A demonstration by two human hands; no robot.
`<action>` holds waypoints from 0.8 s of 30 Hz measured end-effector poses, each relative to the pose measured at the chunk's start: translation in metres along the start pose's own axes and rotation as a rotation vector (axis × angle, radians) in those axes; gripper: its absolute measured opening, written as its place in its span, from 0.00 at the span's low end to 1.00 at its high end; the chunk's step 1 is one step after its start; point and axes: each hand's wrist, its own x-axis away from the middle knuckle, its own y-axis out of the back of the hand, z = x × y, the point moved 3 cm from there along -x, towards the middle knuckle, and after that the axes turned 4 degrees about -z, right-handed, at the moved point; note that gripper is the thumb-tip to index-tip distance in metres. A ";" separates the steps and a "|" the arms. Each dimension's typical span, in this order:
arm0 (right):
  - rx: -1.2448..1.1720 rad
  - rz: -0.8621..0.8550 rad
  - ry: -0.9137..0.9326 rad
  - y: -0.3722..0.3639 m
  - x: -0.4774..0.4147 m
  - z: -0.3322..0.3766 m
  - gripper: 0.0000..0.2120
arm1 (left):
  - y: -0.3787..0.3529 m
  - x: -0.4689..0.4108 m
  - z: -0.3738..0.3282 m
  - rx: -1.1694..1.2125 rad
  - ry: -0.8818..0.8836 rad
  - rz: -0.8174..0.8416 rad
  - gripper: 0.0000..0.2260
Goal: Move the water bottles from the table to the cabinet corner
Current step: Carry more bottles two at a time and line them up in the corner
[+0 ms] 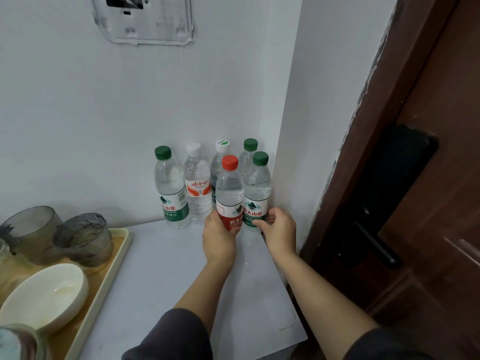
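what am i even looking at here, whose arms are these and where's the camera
There is only one picture, taken by a wide-angle camera worn on a person's head, looking down at their own two bare arms. No robot is involved. The left hand grips a red-capped bottle, and the right hand grips a green-capped bottle next to it. Four more water bottles stand behind them in the corner where two white walls meet, on a white cabinet top. At the left a tray holds glass cups and a white bowl. A dark wooden door is at the right.

Head cam, fwd-down, close on cabinet top (166,268) corner
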 end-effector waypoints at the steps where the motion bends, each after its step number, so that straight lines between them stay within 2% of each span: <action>1: 0.012 0.003 0.007 0.001 0.000 0.000 0.15 | 0.000 0.001 -0.001 -0.005 -0.001 0.004 0.26; 4: 0.059 0.027 0.024 0.004 0.004 0.000 0.17 | 0.002 0.001 -0.001 0.001 -0.012 0.035 0.27; 7: 0.170 0.112 0.043 0.010 0.013 -0.003 0.26 | 0.004 0.004 0.000 0.004 -0.001 0.100 0.33; 9: 0.295 0.191 0.086 0.017 0.024 -0.008 0.32 | 0.009 0.011 0.004 -0.075 0.026 0.149 0.40; 11: 0.450 0.267 0.150 0.025 0.038 -0.015 0.35 | 0.017 0.024 0.010 -0.252 0.004 0.181 0.45; 15: 0.632 0.445 0.184 0.045 0.070 -0.028 0.37 | 0.039 0.073 0.023 -0.651 -0.092 0.211 0.42; 20: 0.661 0.563 0.347 0.080 0.120 -0.033 0.37 | 0.067 0.164 0.036 -0.764 -0.152 0.217 0.37; 24: 0.644 0.632 0.502 0.105 0.163 -0.039 0.37 | 0.085 0.231 0.040 -0.766 -0.104 0.185 0.40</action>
